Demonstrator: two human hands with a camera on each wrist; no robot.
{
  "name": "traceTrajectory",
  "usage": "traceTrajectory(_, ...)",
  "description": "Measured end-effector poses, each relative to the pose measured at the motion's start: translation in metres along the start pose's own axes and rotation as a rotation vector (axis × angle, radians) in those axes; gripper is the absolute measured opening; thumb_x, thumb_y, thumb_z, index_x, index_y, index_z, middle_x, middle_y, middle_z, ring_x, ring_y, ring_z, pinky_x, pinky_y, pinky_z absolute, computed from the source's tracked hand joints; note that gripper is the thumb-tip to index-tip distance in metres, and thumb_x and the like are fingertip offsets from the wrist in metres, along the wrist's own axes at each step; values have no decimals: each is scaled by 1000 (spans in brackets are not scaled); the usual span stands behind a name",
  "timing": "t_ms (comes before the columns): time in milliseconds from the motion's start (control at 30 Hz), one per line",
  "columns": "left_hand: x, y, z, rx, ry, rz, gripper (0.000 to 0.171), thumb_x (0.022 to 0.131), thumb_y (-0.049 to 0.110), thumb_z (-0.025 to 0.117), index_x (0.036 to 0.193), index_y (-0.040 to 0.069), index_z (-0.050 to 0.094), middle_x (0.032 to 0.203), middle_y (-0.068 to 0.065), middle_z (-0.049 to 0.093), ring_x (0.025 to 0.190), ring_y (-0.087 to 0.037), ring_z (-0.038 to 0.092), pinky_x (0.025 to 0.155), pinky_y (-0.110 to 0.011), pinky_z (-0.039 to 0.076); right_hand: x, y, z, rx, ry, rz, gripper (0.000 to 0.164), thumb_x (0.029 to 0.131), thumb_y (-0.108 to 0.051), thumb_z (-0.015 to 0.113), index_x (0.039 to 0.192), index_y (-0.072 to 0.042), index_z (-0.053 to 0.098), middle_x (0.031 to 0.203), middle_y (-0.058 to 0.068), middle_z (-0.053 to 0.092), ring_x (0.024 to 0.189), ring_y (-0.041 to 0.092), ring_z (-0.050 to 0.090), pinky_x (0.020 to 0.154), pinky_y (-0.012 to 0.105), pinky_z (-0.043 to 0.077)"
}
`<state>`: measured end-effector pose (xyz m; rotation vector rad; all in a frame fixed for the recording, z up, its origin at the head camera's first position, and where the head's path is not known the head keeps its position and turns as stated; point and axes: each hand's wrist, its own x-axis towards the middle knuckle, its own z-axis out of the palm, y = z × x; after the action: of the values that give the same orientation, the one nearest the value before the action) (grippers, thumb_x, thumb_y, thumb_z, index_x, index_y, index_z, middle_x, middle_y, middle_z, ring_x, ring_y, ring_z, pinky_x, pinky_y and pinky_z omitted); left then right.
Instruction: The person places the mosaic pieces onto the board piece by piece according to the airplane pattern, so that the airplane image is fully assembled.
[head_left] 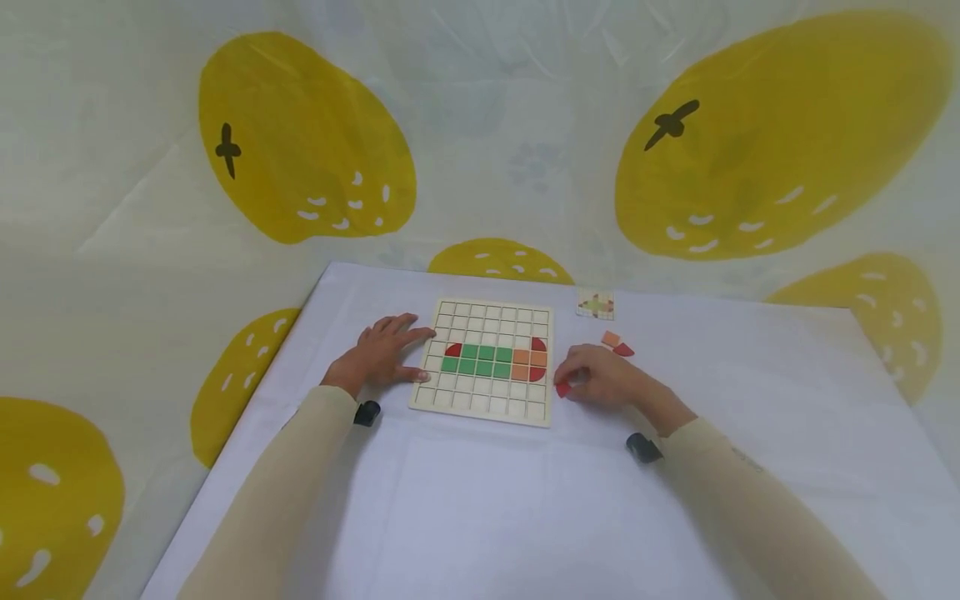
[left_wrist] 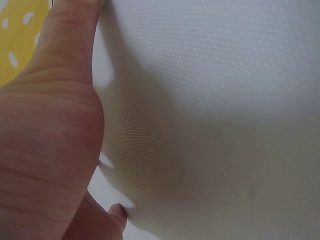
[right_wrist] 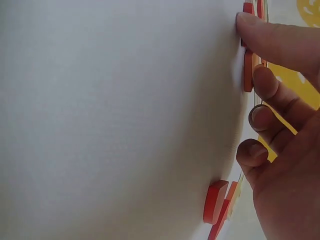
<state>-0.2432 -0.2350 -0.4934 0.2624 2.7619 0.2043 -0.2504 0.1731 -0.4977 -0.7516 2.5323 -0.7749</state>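
Note:
My left hand [head_left: 386, 352] lies with fingers spread at the left edge of a square wooden grid board [head_left: 480, 402]; its thumb and a fingertip touch the rim. Green square tiles [head_left: 486, 360] fill a band of cells, with orange squares [head_left: 520, 364] at the right and rounded red tiles [head_left: 537, 374] at the corners. Just off the board's right edge, my right hand [head_left: 600, 377] pinches a red quarter-round tile [head_left: 562, 390] low over the table. The right wrist view shows the thumb on red [right_wrist: 247, 37], fingers curled, and an orange-red tile [right_wrist: 248, 72] beside them.
Behind the right hand lie a loose orange square [head_left: 611, 338] and a red quarter-round [head_left: 623, 350]. A small pattern card [head_left: 596, 304] is near the table's back edge. White cloth [head_left: 480, 508] covers the table, and a lemon-patterned curtain [head_left: 517, 167] hangs behind.

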Motion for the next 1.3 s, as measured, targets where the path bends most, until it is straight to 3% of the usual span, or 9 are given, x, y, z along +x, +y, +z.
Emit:
traceTrajectory(200, 1, 0, 0, 0, -1, 0, 87, 86, 64, 76, 160, 47, 34, 177, -3, 13, 161, -42, 14, 128, -71, 14, 0, 3, 0, -37, 16, 39, 28, 88, -19, 84, 114, -21, 79, 107, -3, 70, 101, 18, 61, 89, 36, 61)
traceTrajectory(733, -4, 0, 0, -1, 26, 14, 87, 85, 64, 76, 160, 47, 34, 177, -4, 15, 160, -42, 15, 127, -72, 16, -1, 2, 2, -37, 59, 97, 27, 87, -24, 85, 111, -17, 78, 94, -2, 68, 91, 18, 59, 77, 27, 55)
traceTrajectory(1300, -6, 3, -4, -9, 28, 21, 85, 86, 62, 76, 159, 46, 36, 176, -4, 16, 160, -41, 16, 127, -72, 16, 15, -33, 3, -1, 59, 23, 25, 87, -27, 85, 108, -15, 78, 86, 0, 62, 88, 18, 56, 73, 28, 49)
